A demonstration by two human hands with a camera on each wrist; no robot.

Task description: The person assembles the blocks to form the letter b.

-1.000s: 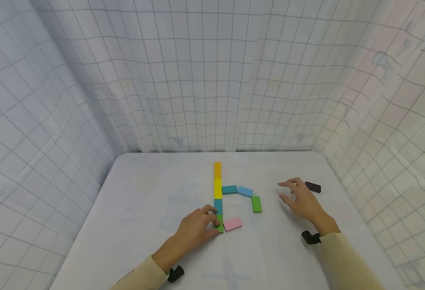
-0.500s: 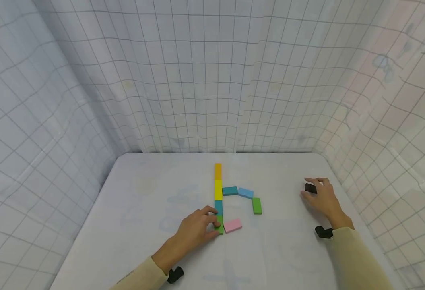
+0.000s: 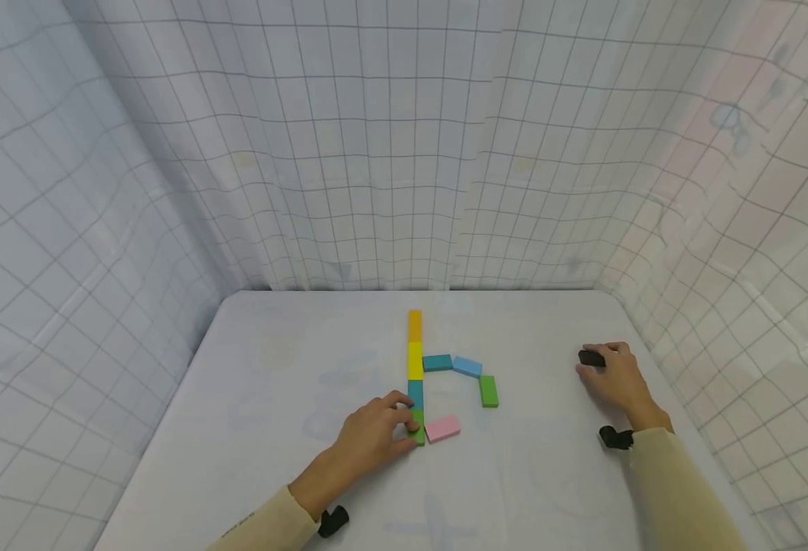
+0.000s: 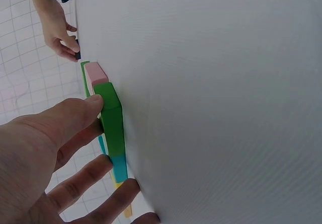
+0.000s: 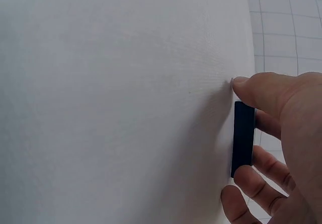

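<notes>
My left hand (image 3: 373, 430) rests at the near end of a straight row of coloured blocks. Its thumb touches the end of a green block (image 4: 112, 128), and its fingers spread loosely along the row beside a teal block (image 4: 119, 168). Farther up the row lie a yellow block (image 3: 415, 361) and an orange block (image 3: 415, 325). At the right side of the table, my right hand (image 3: 614, 379) pinches a black block (image 5: 243, 138) between thumb and fingers. The block is low at the table surface, its far end covered by the hand in the head view.
Right of the row, a teal block (image 3: 437, 363), a light blue block (image 3: 467, 367) and a second green block (image 3: 489, 391) form a curve. A pink block (image 3: 442, 428) lies angled beside the near green one. Grid-patterned white curtains (image 3: 404, 153) enclose the white table (image 3: 273, 360).
My right hand has moved right to the black block, and its thumb and fingers have closed in on it. My left hand and the other blocks stay in place.
</notes>
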